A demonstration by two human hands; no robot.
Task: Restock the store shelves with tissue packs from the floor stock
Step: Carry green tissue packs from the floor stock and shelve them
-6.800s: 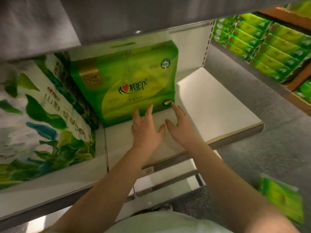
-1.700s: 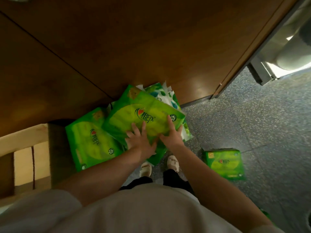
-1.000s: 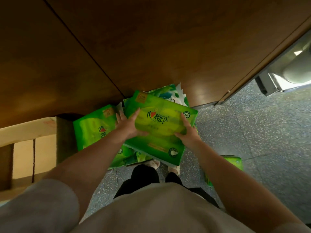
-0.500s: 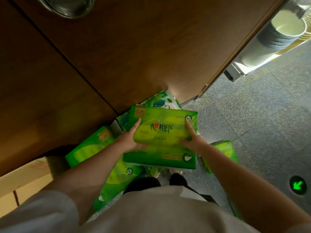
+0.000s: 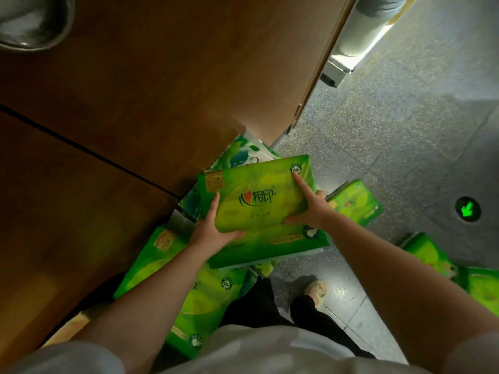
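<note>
Lifted higher since a moment ago, the green tissue pack (image 5: 259, 209) sits clear of the floor pile. Left hand (image 5: 213, 233) grips its left end, right hand (image 5: 310, 211) its right end, thumbs underneath. Below lie a green pack (image 5: 194, 292) and a leaf-print pack (image 5: 237, 155) against the brown wooden panel (image 5: 135, 103). Three more green packs (image 5: 356, 203) lie on the grey speckled floor (image 5: 405, 117), near a lit green arrow (image 5: 467, 209).
</note>
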